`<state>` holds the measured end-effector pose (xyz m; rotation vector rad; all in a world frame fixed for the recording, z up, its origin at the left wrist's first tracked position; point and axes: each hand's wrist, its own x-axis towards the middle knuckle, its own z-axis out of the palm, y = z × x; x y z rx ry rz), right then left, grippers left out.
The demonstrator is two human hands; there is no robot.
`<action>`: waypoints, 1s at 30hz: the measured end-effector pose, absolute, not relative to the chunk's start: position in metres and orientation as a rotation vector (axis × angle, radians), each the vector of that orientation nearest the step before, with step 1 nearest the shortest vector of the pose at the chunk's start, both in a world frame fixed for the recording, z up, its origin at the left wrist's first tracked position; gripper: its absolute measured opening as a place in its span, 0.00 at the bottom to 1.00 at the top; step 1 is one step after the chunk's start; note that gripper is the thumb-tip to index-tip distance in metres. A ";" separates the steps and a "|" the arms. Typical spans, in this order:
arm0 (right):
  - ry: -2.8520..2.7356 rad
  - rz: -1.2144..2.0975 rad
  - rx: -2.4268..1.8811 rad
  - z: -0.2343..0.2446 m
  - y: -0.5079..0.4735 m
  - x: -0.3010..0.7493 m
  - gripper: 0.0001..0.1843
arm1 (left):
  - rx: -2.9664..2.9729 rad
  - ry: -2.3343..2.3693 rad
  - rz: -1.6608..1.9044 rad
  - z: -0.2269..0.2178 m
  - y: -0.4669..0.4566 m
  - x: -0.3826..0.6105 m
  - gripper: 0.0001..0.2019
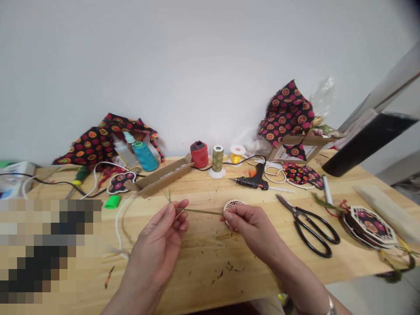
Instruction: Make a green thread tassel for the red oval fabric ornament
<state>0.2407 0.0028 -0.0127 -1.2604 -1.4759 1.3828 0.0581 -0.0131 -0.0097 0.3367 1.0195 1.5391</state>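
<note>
My left hand [164, 234] and my right hand [249, 225] hover just above the wooden table [203, 258]. Between them a thin olive-green thread [200, 211] is stretched taut. The left hand pinches one end, where a frayed tuft sticks up. The right hand pinches the other end. Behind the right fingers lies a small round carved wooden disc [232, 204], partly hidden; I cannot tell whether the fingers also touch it.
Black scissors [310, 227] lie to the right, a black glue gun [254, 181] behind the hands. Thread spools, red [199, 154], olive [217, 159], yellow [236, 154] and teal [144, 155], stand at the back. Patterned fabric [98, 142], hexagonal ornaments [370, 223], a cardboard strip [164, 177].
</note>
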 end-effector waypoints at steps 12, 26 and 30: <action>-1.825 1.133 -1.212 0.009 0.006 0.247 0.14 | 0.414 1.180 1.206 -0.011 -0.029 0.048 0.09; -2.293 0.829 -1.035 0.033 -0.005 0.236 0.12 | 1.468 1.439 1.303 0.011 -0.041 0.054 0.11; -2.424 0.760 -1.019 0.033 -0.007 0.232 0.12 | 1.491 1.272 1.128 -0.005 -0.041 0.061 0.20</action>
